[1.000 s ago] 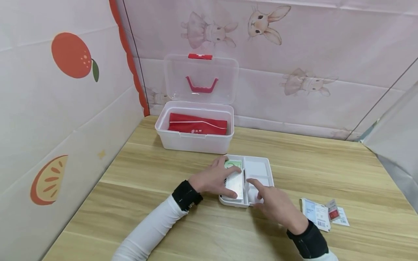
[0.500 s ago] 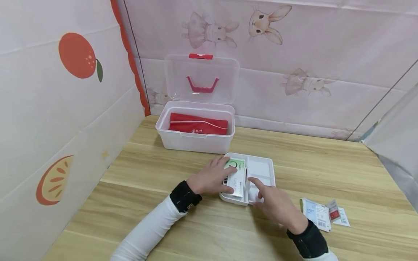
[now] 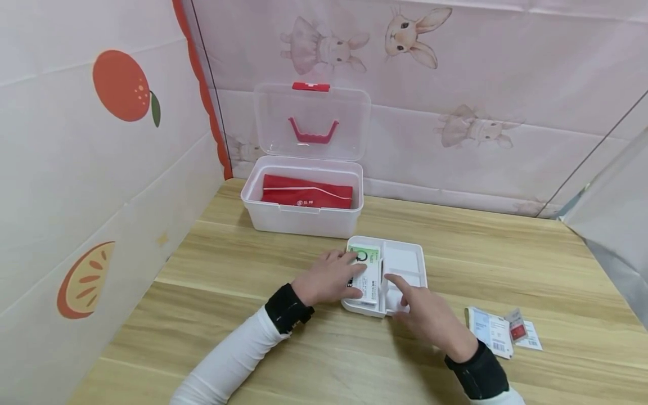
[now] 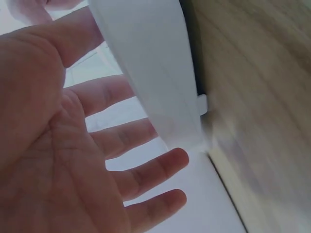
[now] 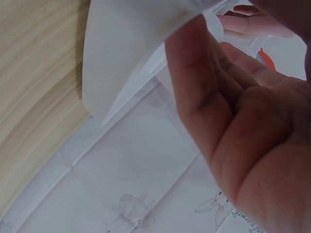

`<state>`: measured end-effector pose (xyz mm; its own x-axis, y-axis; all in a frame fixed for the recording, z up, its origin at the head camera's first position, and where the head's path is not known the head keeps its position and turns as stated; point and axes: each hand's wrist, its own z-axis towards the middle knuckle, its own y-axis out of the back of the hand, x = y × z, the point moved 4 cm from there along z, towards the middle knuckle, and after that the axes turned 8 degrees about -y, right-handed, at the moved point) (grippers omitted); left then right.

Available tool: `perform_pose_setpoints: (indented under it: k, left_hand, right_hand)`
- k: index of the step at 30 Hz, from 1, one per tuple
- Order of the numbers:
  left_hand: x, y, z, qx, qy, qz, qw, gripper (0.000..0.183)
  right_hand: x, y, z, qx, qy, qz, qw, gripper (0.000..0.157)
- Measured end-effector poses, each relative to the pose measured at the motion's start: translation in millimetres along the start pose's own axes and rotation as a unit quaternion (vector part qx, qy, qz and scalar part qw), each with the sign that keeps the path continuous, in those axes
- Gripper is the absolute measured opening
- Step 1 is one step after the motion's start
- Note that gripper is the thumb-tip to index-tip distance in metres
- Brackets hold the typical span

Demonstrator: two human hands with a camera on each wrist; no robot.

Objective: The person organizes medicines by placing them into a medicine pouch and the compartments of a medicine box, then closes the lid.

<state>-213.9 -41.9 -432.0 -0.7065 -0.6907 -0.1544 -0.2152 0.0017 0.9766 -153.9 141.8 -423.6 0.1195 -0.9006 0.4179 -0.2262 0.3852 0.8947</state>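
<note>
A white divided tray (image 3: 412,247) lies on the table with a green-and-white box (image 3: 372,278) in its left compartment. My left hand (image 3: 326,278) lies spread at the tray's left side, fingertips over the box. In the left wrist view its fingers (image 4: 155,177) are extended along the tray's wall (image 4: 150,73). My right hand (image 3: 430,318) is at the front right of the tray, index finger stretched toward the divider. In the right wrist view, a bent finger (image 5: 189,73) meets the tray's rim, and its tip is hidden.
Behind the tray stands an open clear first-aid box (image 3: 304,222) holding a red pouch (image 3: 306,192); its lid leans back. To the right lie a white-and-blue packet (image 3: 491,332), a small red-and-clear packet (image 3: 516,326) and a white packet (image 3: 531,337). Printed sheets hang behind and beside the table.
The tray and box have shifted slightly back and to the right. My left fingers have drawn back a little, uncovering more of the box. The right hand has stayed nearly still.
</note>
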Motion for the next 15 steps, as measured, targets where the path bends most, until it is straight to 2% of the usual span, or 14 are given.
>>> perform_pose_setpoints:
  k: [4, 10, 15]
  left_hand:
    - [-2.3, 4.5, -3.0, 0.002, -0.005, 0.019, 0.9998, 0.063]
    - [2.9, 17.8, -12.1, -0.03, -0.013, -0.051, 0.9982, 0.054]
    - [4.8, 32.2, -16.6, -0.069, -0.041, -0.074, 0.994, 0.047]
  right_hand:
    - [-0.9, -0.1, -1.2, 0.002, -0.001, 0.005, 1.0, 0.071]
    - [-2.0, 8.1, -4.1, 0.01, 0.003, 0.021, 1.0, 0.069]
    - [-12.1, 32.1, -9.4, -0.025, 0.016, 0.04, 0.999, 0.059]
